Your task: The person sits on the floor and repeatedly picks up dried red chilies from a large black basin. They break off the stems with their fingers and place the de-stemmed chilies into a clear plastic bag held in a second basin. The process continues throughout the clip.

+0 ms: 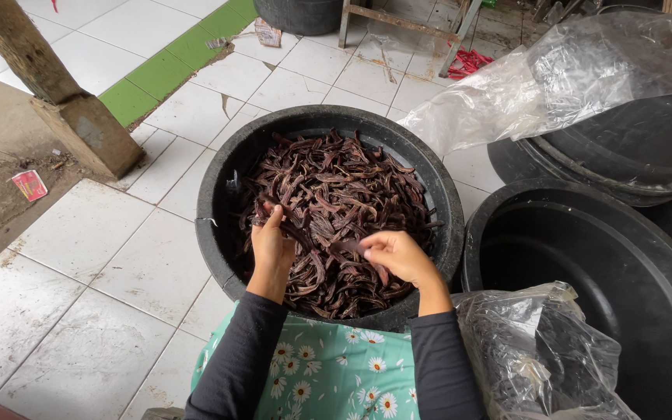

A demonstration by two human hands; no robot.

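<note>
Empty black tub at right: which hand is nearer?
Right. The right hand picks at pods near the empty black tub; the left hand works farther across the pod-filled basin.

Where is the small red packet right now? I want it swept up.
In the head view the small red packet lies far left on the bare ground, beside the wooden post's concrete base, left of the black tub.

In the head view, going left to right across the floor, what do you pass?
Red packet → wooden post → black tub of dark pods → left hand → right hand → empty black tub.
</note>
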